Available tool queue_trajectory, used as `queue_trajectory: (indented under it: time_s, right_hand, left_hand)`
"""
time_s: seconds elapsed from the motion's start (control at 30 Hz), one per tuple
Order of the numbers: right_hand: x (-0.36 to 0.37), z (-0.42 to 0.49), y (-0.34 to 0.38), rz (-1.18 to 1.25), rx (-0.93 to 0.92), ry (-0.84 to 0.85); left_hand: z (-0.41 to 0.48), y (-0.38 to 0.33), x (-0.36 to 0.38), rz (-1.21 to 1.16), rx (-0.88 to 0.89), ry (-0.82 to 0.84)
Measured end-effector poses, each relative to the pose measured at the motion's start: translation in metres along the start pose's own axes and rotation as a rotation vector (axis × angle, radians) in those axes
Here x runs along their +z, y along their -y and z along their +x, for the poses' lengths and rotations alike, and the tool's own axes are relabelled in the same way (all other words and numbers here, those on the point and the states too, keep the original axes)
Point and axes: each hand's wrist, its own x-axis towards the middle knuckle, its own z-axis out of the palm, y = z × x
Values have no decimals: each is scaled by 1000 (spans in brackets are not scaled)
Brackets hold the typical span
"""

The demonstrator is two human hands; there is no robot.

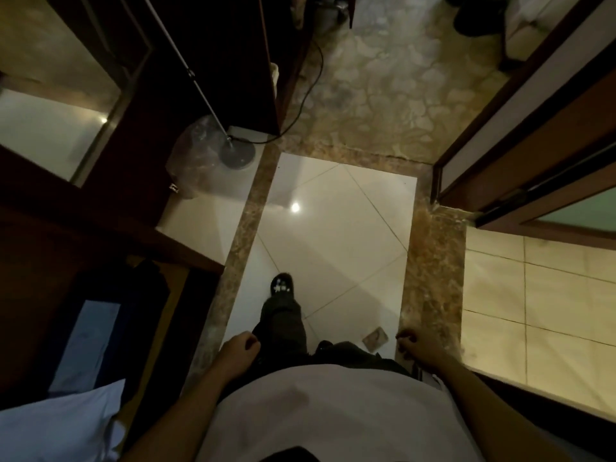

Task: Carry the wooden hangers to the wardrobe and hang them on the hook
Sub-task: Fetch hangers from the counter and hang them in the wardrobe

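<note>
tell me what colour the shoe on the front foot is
The shoe is black with small white marks on top, seen in the head view.

A person is looking down on white tiles (333,228); one shoe (282,285) is pointing forward; the left hand (238,350) and the right hand (416,350) are hanging at the sides, fingers loosely curled, both empty; a lamp base (238,155) is standing beside a clear bag (195,158); a card (376,338) is lying on the tiles.
</note>
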Motion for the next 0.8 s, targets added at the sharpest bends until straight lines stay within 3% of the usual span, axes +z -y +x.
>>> queue_trajectory:
  time_s: [0.23, 0.47, 0.63, 0.8]
  right_hand:
    - [-68, 68, 128, 57, -209, -114]
    - [-127, 111, 244, 95, -302, -203]
    - [-168, 131, 263, 167, -264, -265]
    - [-188, 151, 233, 208, -69, -229]
  left_hand:
    - [71, -59, -79, -31, 28, 28]
    - [141, -129, -179, 75, 128, 81]
    - [179, -172, -231, 128, 138, 59]
    - [215, -234, -255, 179, 161, 83]
